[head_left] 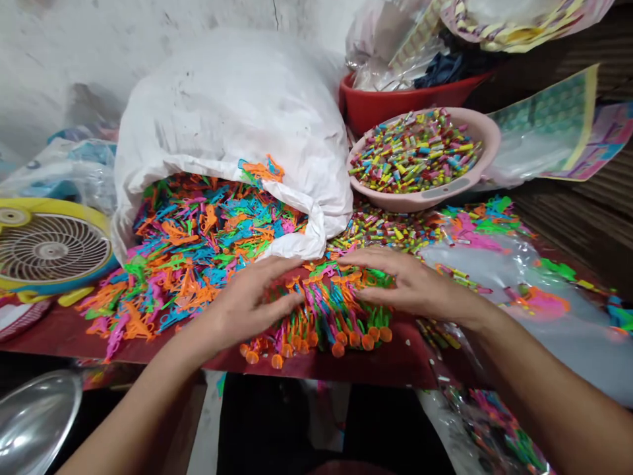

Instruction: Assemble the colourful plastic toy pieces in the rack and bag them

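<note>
A row of small bright plastic toys (326,307) lies side by side on the dark red table, with round orange ends facing me. My left hand (257,300) is at the row's left end, its thumb and fingers apart. At the right end is my right hand (408,284), also open, palm turned inward and thumb spread from the fingers. Both hands seem to rest against or just beside the row; exact contact is hard to see. Behind them, a large white sack (237,112) lies on its side, spilling a heap of similar coloured plastic pieces (198,244).
A pink basin (487,148) holds many small coloured tubes, with more scattered beneath it. Behind stands a red basin (405,99) with plastic bags. On the left are a yellow fan (54,247) and a metal bowl (39,422). Clear plastic bags (558,343) lie at right.
</note>
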`<state>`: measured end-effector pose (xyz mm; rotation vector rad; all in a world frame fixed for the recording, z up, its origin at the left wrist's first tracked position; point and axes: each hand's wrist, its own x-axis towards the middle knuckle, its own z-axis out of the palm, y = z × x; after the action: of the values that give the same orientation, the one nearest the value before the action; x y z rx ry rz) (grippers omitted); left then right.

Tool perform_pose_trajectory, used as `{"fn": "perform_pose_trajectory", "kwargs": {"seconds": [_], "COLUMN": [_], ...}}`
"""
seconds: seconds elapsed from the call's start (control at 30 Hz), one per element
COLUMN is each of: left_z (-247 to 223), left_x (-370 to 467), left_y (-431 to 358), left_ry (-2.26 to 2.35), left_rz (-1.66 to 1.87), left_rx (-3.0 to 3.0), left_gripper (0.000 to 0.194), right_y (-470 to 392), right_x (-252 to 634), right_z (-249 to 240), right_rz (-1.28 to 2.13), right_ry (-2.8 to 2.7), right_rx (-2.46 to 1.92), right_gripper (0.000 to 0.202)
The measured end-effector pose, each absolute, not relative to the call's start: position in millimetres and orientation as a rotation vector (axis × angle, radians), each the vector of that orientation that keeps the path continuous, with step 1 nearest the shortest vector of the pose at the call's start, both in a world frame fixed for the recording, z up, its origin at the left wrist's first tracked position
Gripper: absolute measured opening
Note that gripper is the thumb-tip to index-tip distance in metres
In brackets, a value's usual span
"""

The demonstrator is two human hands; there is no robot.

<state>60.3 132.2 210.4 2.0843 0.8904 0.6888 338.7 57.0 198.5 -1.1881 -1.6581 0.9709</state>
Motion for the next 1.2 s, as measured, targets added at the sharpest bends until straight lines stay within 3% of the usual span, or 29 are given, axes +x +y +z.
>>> {"fn": "perform_pose_trajectory", "kwargs": {"seconds": [0.27, 0.6, 0.83, 1.0, 1.1, 1.2], "left_z": [198.8, 210.2, 201.7, 207.1, 202.8, 161.5], "left_x": [77.9, 81.1, 67.1, 42.1, 27.3, 26.9], "left_y": [138.7, 139.4, 138.1, 135.9, 104.4, 48.6], "left_ry": [0.754, 0.725, 0.829, 0.961, 1.153, 1.48], "left_rz": [0.266, 0.063, 0.099, 0.436, 0.95, 1.551], "left_rx": [2.591, 2.894, 3.071, 2.95, 2.675, 2.164], "left_gripper": [0.042, 0.051, 0.05, 0.049, 0.044, 0.032], "right_y": [78.1, 62.1, 48.1, 55.9, 58.3, 48.7], "right_x": [339.7, 324.6, 317.5, 317.8, 322.2, 319.7], "right_z": [193.3, 187.5, 197.5, 192.3, 167.9, 131.9], "right_rz": [0.721, 0.459, 0.554, 0.837, 1.039, 1.186], "right_ry": [-2.232, -2.238, -2.232, -1.983, -1.606, -1.182], "right_rx": [-1.057, -1.293, -1.145, -1.14, -1.183, -1.18], "right_gripper": [0.03, 0.022, 0.026, 0.031, 0.036, 0.047]}}
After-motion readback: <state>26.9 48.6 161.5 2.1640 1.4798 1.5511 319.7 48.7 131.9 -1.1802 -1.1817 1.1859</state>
